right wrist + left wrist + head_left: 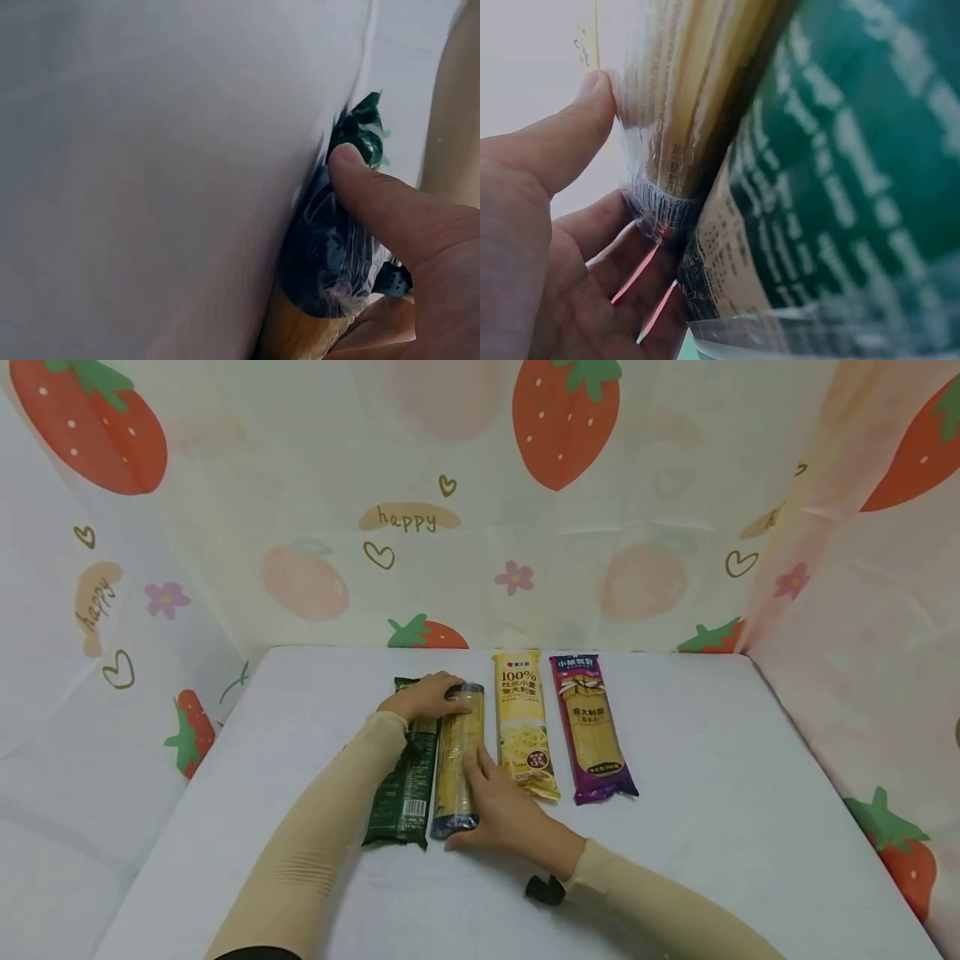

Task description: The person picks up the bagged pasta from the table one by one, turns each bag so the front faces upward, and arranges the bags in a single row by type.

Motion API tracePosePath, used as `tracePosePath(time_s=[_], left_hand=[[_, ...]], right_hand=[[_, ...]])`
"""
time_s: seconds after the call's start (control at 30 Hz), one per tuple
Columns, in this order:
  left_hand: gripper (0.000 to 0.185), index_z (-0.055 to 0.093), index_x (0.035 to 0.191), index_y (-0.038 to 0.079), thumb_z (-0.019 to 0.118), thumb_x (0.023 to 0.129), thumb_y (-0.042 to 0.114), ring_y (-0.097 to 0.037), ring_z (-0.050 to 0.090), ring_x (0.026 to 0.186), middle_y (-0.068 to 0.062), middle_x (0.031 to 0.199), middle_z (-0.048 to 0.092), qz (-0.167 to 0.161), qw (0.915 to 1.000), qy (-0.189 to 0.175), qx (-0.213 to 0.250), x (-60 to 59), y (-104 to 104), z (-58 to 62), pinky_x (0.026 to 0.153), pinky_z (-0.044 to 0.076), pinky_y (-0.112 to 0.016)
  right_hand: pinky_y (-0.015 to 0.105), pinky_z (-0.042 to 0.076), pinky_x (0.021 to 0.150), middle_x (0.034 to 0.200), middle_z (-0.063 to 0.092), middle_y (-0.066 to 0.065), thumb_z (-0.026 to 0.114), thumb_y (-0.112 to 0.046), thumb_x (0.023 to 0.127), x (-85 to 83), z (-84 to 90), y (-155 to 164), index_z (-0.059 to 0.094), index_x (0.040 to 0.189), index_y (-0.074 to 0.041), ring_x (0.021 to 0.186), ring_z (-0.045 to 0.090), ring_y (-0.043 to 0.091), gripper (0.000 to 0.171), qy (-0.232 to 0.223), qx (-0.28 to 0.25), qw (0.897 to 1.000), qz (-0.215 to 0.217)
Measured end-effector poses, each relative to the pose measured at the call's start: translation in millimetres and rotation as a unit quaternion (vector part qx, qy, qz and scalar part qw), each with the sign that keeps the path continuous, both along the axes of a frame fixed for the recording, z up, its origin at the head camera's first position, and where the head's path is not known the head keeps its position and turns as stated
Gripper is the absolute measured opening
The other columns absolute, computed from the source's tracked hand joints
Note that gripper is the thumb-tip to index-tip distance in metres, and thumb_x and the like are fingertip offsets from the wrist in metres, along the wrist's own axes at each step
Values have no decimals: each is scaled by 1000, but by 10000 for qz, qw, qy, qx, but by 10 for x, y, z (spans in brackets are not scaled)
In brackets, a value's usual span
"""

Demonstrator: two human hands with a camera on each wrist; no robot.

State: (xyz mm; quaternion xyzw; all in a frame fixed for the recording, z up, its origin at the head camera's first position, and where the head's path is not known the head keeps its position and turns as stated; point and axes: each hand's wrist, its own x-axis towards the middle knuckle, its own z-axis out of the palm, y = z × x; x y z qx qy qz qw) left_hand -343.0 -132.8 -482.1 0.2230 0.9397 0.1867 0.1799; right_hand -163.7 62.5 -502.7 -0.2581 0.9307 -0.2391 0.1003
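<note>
Four long pasta packs lie side by side on a white table point(712, 793). My left hand point(429, 693) curls over the far end of the clear spaghetti pack point(457, 747); its thumb point(581, 112) and fingers pinch that pack point(682, 105). My right hand point(480, 806) grips the same pack's near end, with its thumb point(375, 199) pressed on the dark crimped end point(319, 259). A green pack point(401, 789) lies against the clear pack's left side, close up in the left wrist view point(840, 187). To the right lie a yellow pack point(523, 727) and a purple pack point(592, 731).
Strawberry-print sheets point(480, 527) wall the table at the back and on both sides. White tabletop point(150, 150) extends left and right of the packs. A black strap clip point(543, 890) sits at my right wrist. My left sleeve point(454, 112) crosses above the green pack.
</note>
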Motion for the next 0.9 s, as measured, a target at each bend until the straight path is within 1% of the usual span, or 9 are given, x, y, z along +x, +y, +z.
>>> tracePosePath(time_s=[0.13,0.23,0.4,0.6,0.67,0.73,0.83,0.9], left_hand=[[71,42,164,2,61,110,45,-44,30,158,-25,169,35,-1,10000,9,9,-9,0,-20,128,30,-58],[71,41,164,2,60,111,45,-43,29,159,-25,170,34,16,10000,-57,-6,-6,4,-16,128,29,-58],[70,39,165,3,58,112,44,-43,31,158,-25,169,35,77,9998,-155,-105,17,16,22,127,31,-59],[67,39,164,2,55,113,43,-44,33,157,-26,168,37,27,9996,-193,-226,50,29,45,126,32,-59],[66,40,163,1,55,113,41,-44,35,155,-27,166,39,38,9996,-238,-121,59,21,59,126,34,-59],[62,44,161,1,55,113,39,-43,42,151,-26,163,44,87,9996,-269,32,63,8,76,123,38,-58],[57,49,157,1,55,113,37,-40,51,144,-24,157,52,169,9990,-320,263,57,-10,88,119,43,-56],[55,51,156,2,54,113,36,-39,53,142,-22,156,54,213,9985,-368,334,56,-21,89,118,45,-55]], right_hand=[[59,44,119,174,15,32,94,-63,76,-4,8,-30,21,172,-5,156,33,48,133,-4,165,9999,-34],[59,46,118,174,16,31,94,-61,77,-9,26,-45,23,172,-6,155,35,49,131,-49,238,9997,-65],[60,44,119,174,16,32,96,-54,78,-11,38,-55,30,170,-6,154,35,51,123,-161,110,9998,-53],[57,43,121,174,17,30,98,-49,77,-15,17,-27,33,170,-9,156,33,48,120,-364,-65,9993,-73],[57,43,121,175,17,28,98,-48,77,-9,26,-11,33,169,-10,156,32,48,119,-433,-173,9989,-82],[57,43,121,175,17,27,98,-47,77,2,40,8,35,169,-10,157,32,48,118,-478,-323,9983,-63],[58,42,121,175,18,25,99,-44,78,28,68,45,36,168,-9,157,31,48,115,-518,-671,9964,-5],[57,41,122,176,17,23,98,-43,79,47,79,79,36,168,-9,158,29,46,114,-562,-904,9943,36]])
